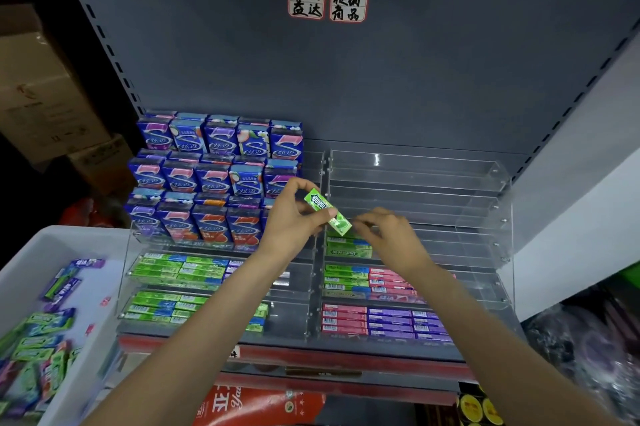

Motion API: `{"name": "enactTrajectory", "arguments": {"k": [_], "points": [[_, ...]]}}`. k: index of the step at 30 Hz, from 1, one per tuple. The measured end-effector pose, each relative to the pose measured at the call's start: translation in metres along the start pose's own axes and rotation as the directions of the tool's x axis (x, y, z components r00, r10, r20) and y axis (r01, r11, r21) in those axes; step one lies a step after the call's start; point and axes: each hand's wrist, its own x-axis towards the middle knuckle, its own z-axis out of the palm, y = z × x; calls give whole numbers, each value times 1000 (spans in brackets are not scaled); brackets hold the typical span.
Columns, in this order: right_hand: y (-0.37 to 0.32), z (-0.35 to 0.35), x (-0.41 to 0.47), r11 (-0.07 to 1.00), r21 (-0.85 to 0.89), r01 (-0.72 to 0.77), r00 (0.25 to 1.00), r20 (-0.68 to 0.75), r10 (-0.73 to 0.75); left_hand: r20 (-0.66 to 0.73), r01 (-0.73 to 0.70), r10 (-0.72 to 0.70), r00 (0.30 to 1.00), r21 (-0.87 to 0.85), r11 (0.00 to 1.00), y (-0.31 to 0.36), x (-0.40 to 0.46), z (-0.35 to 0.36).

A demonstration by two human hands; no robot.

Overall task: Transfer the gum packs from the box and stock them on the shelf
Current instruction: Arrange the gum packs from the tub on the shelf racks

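- Our left hand (289, 218) pinches the green gum pack (327, 210), frame centre, long axis slanting down-right.
- Our right hand (388, 233), nearer the acrylic tray (415, 238) slot, touches its lower end; whether it grips, we cannot tell.

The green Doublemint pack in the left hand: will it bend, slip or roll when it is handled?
The green Doublemint pack keeps a straight boxy shape between the left hand's fingertips, so it is probably stiff. That pinch suggests it is light. Its wrapper looks glossy, so it may slip; flat sides should not roll.
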Motion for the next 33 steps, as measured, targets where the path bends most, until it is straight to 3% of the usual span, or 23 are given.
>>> {"name": "enactTrajectory", "arguments": {"k": [2,4,8,11,13,14,16,18,20,26,33], "points": [[-9,-11,-5,932,359,-40,998,-34,56,6,-16,16,1000,-17,1000,-2,1,7],[-15,-21,-9,829,557,-46,998,-3,57,25,-35,35,999,-8,999,-3,2,15],[-9,-31,-11,834,551,-33,998,-24,55,88,-65,63,994,23,998,-9,5,29],[8,-34,-13,863,495,-100,985,-73,155,137,-149,115,984,270,951,-16,6,29],[22,-36,-16,887,433,-160,964,-124,235,175,-233,163,971,529,816,-21,3,24],[28,-37,-19,906,380,-188,954,-147,260,225,-294,191,955,658,693,-25,1,23],[36,-37,-23,938,260,-228,945,-172,277,378,-427,201,904,838,339,-30,-4,22],[41,-34,-27,954,177,-241,949,-165,270,494,-513,168,853,853,94,-36,-3,21],[42,-30,-29,968,100,-229,958,-155,242,537,-543,145,831,840,0,-44,-3,19],[45,-13,-29,983,-86,-161,973,-178,144,537,-530,80,840,842,-98,-62,-6,12],[34,-6,-23,973,-178,-144,977,-180,112,509,-508,81,857,860,-42,-67,-7,14]]}}
